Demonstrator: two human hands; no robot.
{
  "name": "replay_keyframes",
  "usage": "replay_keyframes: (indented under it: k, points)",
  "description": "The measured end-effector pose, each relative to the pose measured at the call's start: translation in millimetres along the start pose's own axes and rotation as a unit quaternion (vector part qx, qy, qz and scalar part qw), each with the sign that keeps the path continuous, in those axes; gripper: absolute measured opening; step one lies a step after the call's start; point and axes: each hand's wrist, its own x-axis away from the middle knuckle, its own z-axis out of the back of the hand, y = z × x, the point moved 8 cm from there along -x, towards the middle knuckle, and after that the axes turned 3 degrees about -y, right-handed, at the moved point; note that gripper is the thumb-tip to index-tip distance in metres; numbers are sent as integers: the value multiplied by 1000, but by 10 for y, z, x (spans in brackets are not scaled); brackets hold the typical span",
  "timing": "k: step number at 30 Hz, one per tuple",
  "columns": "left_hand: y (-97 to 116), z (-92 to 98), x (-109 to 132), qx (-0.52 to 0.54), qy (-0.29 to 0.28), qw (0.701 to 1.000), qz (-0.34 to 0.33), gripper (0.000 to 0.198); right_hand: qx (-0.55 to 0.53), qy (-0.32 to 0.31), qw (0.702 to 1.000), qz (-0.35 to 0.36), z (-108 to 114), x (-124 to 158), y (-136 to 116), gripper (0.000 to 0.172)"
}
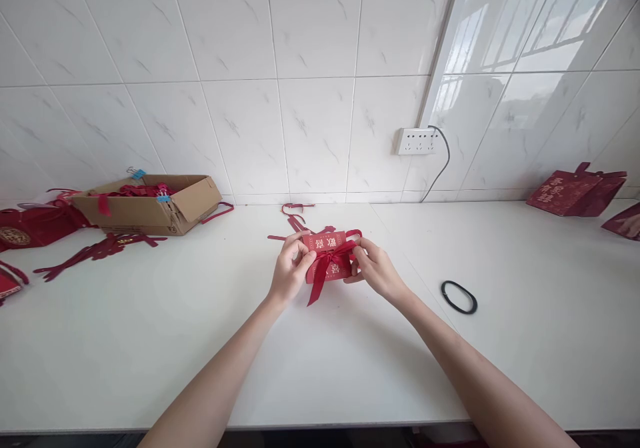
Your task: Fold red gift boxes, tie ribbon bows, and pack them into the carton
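A small red gift box (320, 243) with pale printed characters is held between my two hands just over the white table. Tied across its front is a red ribbon (320, 278) in a bow, one tail hanging below the box. My left hand (291, 268) grips the box's left side, thumb on the front. At the right side, my right hand (375, 268) pinches a loop of the ribbon with thumb and forefinger, while its other fingers reach behind the box. Just behind the box lie loose red ribbon strips (295, 225).
An open cardboard box (135, 215) with red ribbons and clips stands at the back left, red boxes (40, 225) beside it. More red strips (95, 251) lie before it. A black loop (459, 297) lies right. Red bags (575, 191) stand far right. A power strip (420, 141) hangs on the wall.
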Motion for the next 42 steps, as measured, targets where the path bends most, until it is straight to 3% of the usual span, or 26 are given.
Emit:
replay_keyframes:
  k: [5,8,11,19,23,30,42]
  points:
    - [22,-11,16,-6,-7,1000,-18,21,-63,-69,996,-10,-73,27,-70,22]
    - [30,-37,25,-4,-21,1000,-21,22,-49,-68,996,-29,-64,35,-88,34]
    - [39,-35,17,-7,-21,1000,-22,22,-31,-45,997,-51,-27,23,-59,29]
    - [5,78,-22,-43,42,998,-4,18,-44,2,999,-31,92,-54,-6,21]
    - [25,88,-9,-69,53,996,-20,16,-59,-8,998,-28,113,-61,-7,21]
    - [43,55,-9,-39,24,999,-9,20,-59,-1,998,-25,172,-77,-11,24]
    - [-56,98,-35,12,57,998,28,20,-108,-5,993,-45,154,-86,64,22]
